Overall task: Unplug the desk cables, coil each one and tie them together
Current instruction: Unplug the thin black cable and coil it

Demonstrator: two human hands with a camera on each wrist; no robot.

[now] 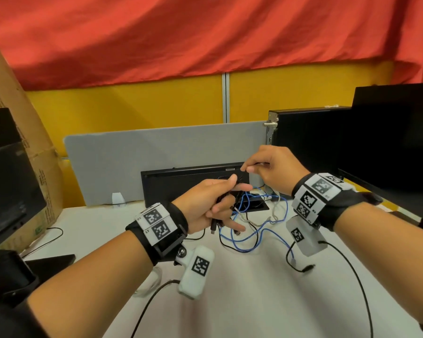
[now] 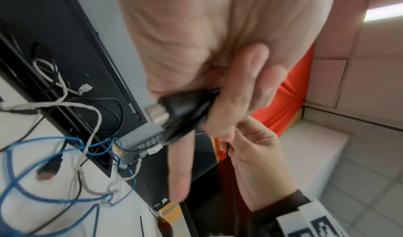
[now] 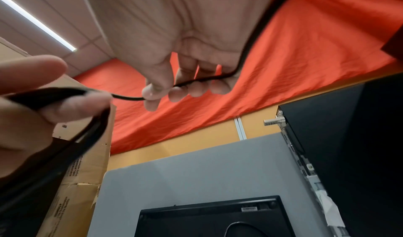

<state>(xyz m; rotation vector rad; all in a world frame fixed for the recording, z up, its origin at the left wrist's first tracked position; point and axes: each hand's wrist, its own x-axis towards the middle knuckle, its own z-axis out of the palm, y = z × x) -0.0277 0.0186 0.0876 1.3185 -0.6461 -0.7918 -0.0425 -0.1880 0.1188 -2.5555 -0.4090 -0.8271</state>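
The black cable (image 1: 226, 200) looks light and thin, soft enough to bend, so it is best held at the gathered loops. It is above the table (image 1: 242, 289). The left hand (image 1: 210, 206) curls around these loops; the right hand (image 1: 271, 170) pinches the free strand.

Mid-frame both hands (image 1: 205, 206) hold a cable (image 1: 226, 198) above loose cables (image 1: 252, 230) on the desk (image 1: 242, 289), with a box (image 1: 12, 132) upper left and a computer (image 1: 310, 135) right.
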